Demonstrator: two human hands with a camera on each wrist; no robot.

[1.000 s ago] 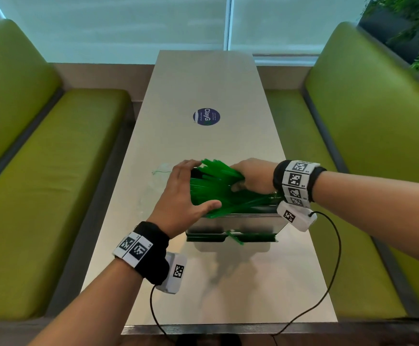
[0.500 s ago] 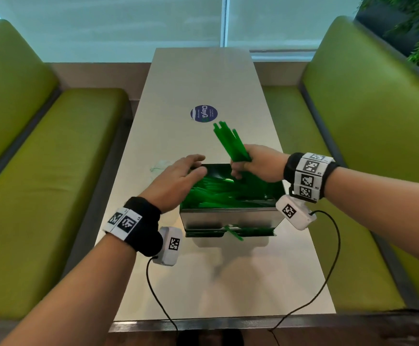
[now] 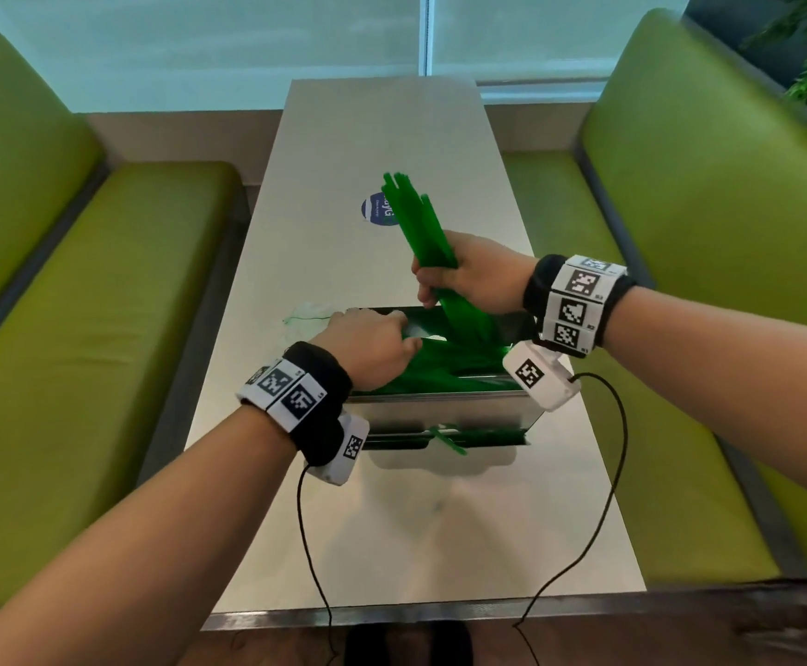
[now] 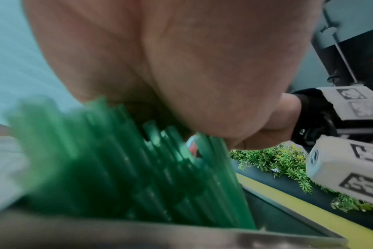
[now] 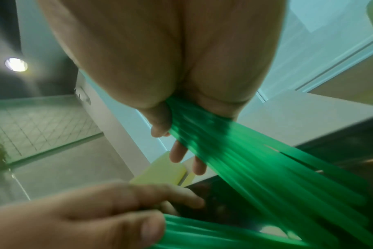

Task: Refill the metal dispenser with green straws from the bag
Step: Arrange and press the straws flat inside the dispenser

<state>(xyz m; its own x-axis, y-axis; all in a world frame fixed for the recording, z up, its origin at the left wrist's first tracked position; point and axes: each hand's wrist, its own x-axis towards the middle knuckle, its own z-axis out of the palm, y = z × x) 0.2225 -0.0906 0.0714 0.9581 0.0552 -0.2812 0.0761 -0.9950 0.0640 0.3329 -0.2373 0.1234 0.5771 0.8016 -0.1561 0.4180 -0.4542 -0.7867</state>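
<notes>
The metal dispenser (image 3: 440, 415) stands open-topped at mid table, with green straws (image 3: 454, 372) lying in it. My right hand (image 3: 468, 276) grips a bundle of green straws (image 3: 420, 223) that tilts up and away, its lower ends down inside the box. In the right wrist view my right hand's fingers (image 5: 177, 151) wrap that bundle (image 5: 245, 160). My left hand (image 3: 372, 348) reaches into the left end of the box, fingers curled round the lying straws (image 5: 202, 235). The left wrist view shows straws (image 4: 117, 168) under my palm, above the rim (image 4: 181, 235).
A crumpled clear bag (image 3: 307, 313) lies just behind the dispenser's left corner. One straw (image 3: 449, 439) pokes out of the front tray. A round blue sticker (image 3: 375, 211) marks the table farther back. Green benches (image 3: 103, 329) flank the table. Cables (image 3: 608, 497) trail from both wrists.
My right hand has raised its bundle from lying across the box to tilted upright. My left hand has gone from lying over the straws to reaching down into the box.
</notes>
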